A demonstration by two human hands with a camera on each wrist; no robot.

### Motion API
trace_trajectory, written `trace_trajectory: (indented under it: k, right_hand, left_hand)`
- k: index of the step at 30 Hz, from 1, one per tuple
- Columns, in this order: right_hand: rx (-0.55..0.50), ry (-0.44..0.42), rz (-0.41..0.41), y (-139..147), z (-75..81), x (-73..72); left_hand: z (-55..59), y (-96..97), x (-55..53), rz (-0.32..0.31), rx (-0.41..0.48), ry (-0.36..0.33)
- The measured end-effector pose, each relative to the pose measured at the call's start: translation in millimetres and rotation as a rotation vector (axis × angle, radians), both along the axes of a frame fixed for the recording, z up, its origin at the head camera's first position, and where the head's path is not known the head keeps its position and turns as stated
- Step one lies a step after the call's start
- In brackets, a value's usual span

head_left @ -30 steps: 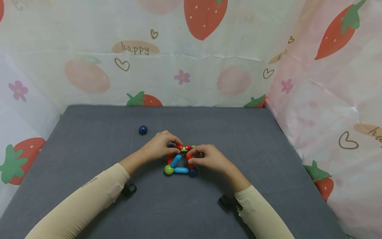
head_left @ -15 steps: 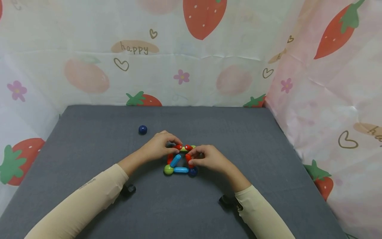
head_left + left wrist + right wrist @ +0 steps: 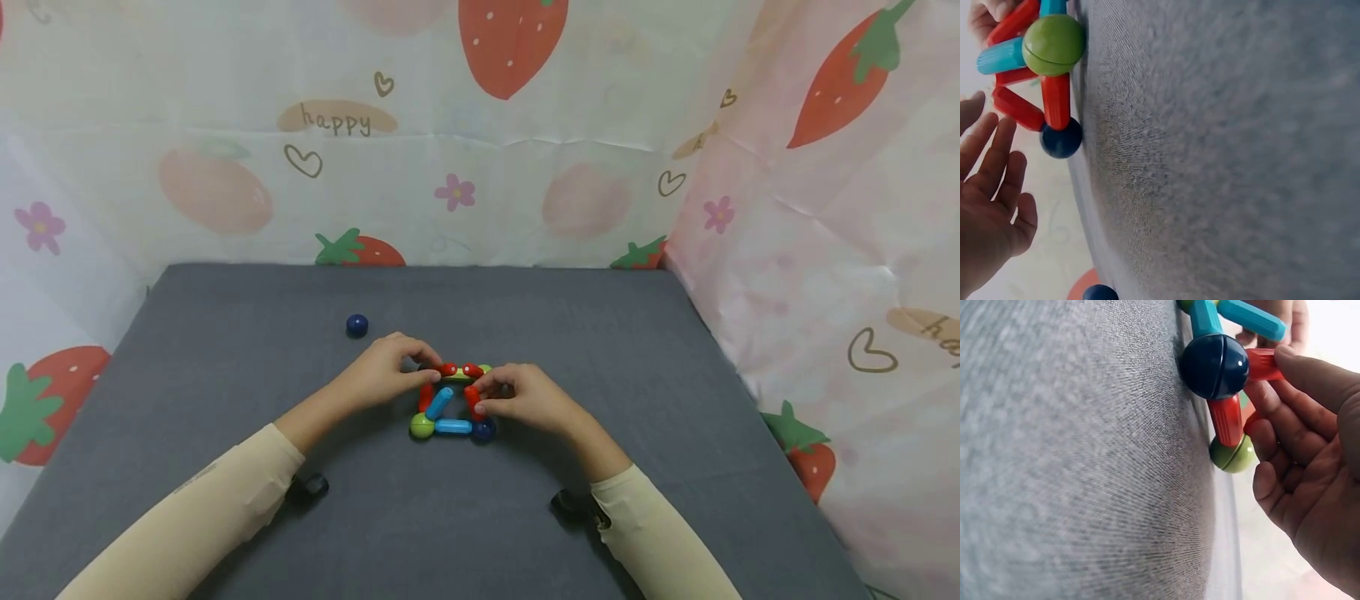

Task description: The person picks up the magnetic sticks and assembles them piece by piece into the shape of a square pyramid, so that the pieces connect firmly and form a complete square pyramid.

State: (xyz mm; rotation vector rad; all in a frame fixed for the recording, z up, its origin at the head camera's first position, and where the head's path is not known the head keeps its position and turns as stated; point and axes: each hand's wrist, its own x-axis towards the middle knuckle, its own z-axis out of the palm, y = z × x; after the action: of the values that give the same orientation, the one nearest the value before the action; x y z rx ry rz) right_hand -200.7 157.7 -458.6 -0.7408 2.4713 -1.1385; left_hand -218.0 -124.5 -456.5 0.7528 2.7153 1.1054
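A square frame of sticks and balls lies on the grey cloth. Its near side is a light-blue stick (image 3: 453,427) between a green ball (image 3: 422,426) and a dark blue ball (image 3: 483,430). Another light-blue stick (image 3: 439,403) slants up from the green ball. My right hand (image 3: 525,392) pinches a red stick (image 3: 1264,364) between thumb and fingers; it leans up from the near dark blue ball. My left hand (image 3: 386,367) has its fingers extended, tips close beside a slanting red stick (image 3: 1017,109) on the far dark blue ball (image 3: 1060,139).
A loose dark blue ball (image 3: 357,325) lies beyond my left hand. The grey table (image 3: 450,517) ends at a strawberry-print curtain (image 3: 510,150) at the back and sides. Wrist-camera straps (image 3: 573,507) hang under both forearms.
My left hand has drawn back a little to the left, letting go of the slanting red stick, which stays up. My right hand keeps its pinch, almost still.
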Motion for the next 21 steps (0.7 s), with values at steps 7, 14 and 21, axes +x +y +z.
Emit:
trace_trajectory:
  k: [7, 14, 21]
  right_hand:
    - [-0.004, -0.004, -0.007, 2, -0.8, 0.2]
    - [-0.004, -0.009, -0.002, 1, -2.8, -0.8]
    - [-0.003, -0.002, 0.002, 1, -4.9, -1.1]
  left_hand:
    - [-1.7, -0.3, 11.0, -0.087, 0.007, -0.112]
    - [-2.7, 6.8, 15.9, -0.090, 0.015, -0.159]
    - [-0.5, 7.6, 17.1, -0.086, 0.018, -0.171]
